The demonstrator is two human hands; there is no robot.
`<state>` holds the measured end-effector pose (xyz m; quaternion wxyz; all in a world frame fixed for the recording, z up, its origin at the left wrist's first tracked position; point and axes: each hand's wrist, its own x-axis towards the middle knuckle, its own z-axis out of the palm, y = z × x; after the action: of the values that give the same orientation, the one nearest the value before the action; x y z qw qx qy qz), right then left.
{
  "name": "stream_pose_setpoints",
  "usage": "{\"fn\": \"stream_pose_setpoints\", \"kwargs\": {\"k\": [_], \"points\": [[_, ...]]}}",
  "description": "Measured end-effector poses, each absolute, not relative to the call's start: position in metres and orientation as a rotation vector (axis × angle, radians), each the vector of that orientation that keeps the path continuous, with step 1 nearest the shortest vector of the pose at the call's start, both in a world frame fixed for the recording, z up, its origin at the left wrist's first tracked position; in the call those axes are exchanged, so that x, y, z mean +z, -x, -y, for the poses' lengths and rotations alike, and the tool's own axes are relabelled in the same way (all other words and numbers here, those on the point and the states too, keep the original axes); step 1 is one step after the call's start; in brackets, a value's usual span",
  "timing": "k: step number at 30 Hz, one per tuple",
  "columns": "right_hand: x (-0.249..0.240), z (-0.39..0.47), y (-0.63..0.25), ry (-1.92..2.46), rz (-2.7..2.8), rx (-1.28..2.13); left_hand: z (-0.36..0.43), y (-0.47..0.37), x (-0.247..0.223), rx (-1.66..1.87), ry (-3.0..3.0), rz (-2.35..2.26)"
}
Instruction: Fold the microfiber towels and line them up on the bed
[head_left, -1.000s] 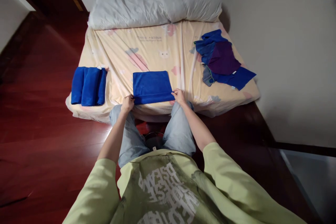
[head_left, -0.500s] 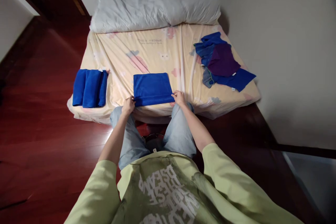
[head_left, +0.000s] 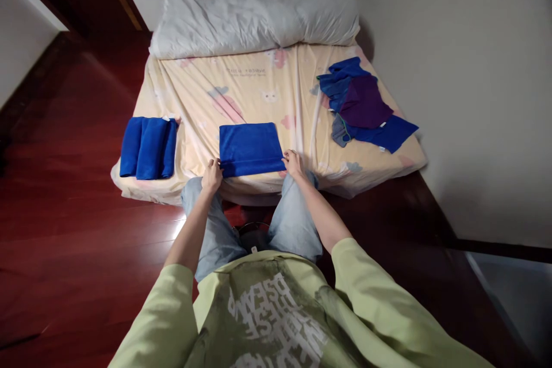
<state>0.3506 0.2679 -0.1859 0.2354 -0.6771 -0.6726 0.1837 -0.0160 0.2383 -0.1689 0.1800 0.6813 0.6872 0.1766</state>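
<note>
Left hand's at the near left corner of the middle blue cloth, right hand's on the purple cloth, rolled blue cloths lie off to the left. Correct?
Not the right hand: the head view shows it at the near right corner of the middle blue cloth, apart from the purple cloth farther right. The rest stands.

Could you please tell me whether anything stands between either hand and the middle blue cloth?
Nothing visible does: the left hand and right hand are right at the blue cloth, at opposite ends of its near edge.
</note>
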Motion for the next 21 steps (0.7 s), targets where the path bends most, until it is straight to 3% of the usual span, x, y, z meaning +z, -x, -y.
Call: {"fn": "stream_pose_setpoints", "kwargs": {"k": [4, 8, 21], "points": [[-0.172, -0.250, -0.347, 1.625, 1.979, 0.390, -0.229, 0.017, -0.168, 0.584, -2.232, -1.767], [-0.169, -0.232, -0.347, 1.382, 2.283, 0.433, -0.220, 0.018, -0.174, 0.444, -2.462, -1.480], [-0.171, -0.235, -0.338, 1.692, 2.488, 0.441, -0.221, 0.017, -0.184, 0.161, -2.430, -1.626]]}}
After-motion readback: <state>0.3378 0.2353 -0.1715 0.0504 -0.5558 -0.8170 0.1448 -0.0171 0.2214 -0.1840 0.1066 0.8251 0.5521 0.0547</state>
